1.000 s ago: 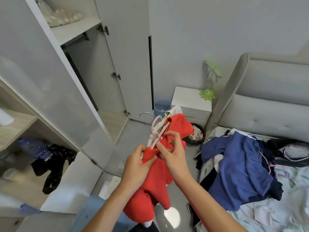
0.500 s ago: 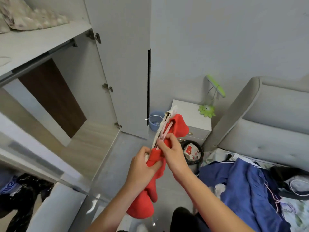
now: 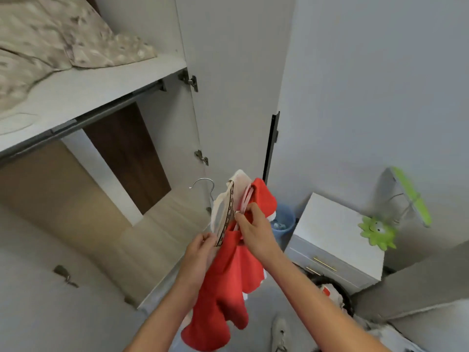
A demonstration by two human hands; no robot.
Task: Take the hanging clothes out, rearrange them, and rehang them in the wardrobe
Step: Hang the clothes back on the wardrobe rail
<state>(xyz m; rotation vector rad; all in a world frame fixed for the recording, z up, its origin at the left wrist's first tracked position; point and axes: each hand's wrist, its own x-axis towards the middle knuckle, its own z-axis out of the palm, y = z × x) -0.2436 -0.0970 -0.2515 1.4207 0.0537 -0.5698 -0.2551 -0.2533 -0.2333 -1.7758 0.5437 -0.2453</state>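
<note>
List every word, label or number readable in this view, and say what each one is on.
None can be read.
Dark marks run along the strap of the white garment held against the red garment: too blurred to read.
Red-and-white packaging in the black bin: print too small.

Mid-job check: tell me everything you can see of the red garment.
The red garment is soft, plain red cloth with white trim at its edges, hanging limp and bunched in front of the open wardrobe. Its top sits on a pink hanger pinched by the right hand; the left hand holds its left side.
</note>
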